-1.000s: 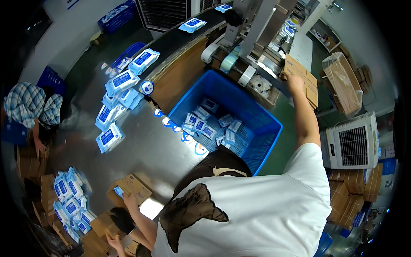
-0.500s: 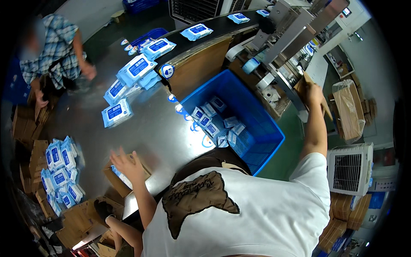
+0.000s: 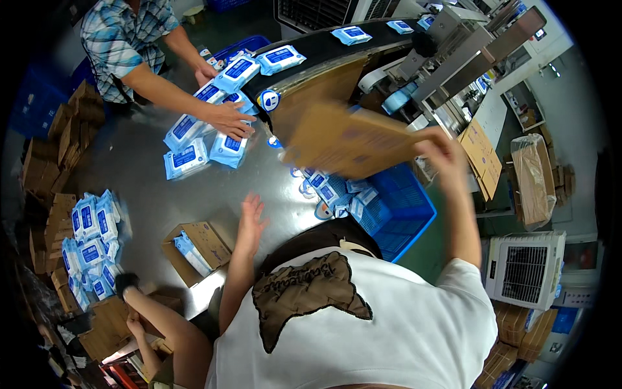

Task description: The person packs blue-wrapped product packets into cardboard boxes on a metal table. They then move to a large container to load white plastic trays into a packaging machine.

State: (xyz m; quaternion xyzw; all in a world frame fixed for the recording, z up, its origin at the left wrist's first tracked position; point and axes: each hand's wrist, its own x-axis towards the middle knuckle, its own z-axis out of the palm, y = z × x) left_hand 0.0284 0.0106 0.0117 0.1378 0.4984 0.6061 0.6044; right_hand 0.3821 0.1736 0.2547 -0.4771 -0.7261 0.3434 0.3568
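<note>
Right hand (image 3: 435, 150) closed on edge of flattened cardboard box (image 3: 353, 141), held in air over blue crate (image 3: 408, 214); blurred, grip looks thin, box could slip into crate. Left hand (image 3: 251, 220) open, empty, fingers spread above steel table (image 3: 162, 201), near open carton (image 3: 197, 249); could knock it.

My right hand (image 3: 440, 150) now swings a flat cardboard sheet (image 3: 353, 139) out over the blue crate (image 3: 402, 214), away from the machine; my left hand (image 3: 251, 217) lifts open above the steel table (image 3: 155, 201); a co-worker's hand (image 3: 228, 120) now presses the wipe packs (image 3: 227, 146).
</note>
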